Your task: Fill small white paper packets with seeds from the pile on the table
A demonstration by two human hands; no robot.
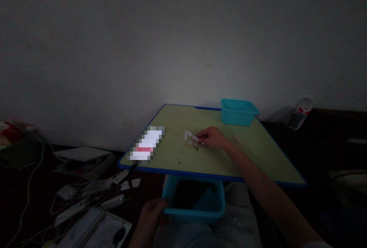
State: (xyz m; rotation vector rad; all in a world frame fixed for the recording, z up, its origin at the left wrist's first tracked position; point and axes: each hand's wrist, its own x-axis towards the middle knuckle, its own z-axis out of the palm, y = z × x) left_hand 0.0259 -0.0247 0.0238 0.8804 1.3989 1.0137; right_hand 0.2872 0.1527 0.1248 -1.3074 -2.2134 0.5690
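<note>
My left hand [153, 213] is closed on the left rim of a blue plastic basin [197, 214], which rests on my lap below the table edge. Dark contents lie in it, too dim to name. Over the table my right hand [212, 137] is closed in a pinch at a small white strip [195, 138]. Beneath the fingertips is a flat, clear piece [187, 141] that looks like a plastic bag. Several small dark bits [196, 149] are scattered just in front of it.
A second blue basin [237, 116] stands at the back right of the blue-edged table [169, 118]. At the left lies a lit phone [147, 144], its screen blurred out. Cables and power strips [70, 211] cover the floor at left. A clear bottle [299, 114] is at right.
</note>
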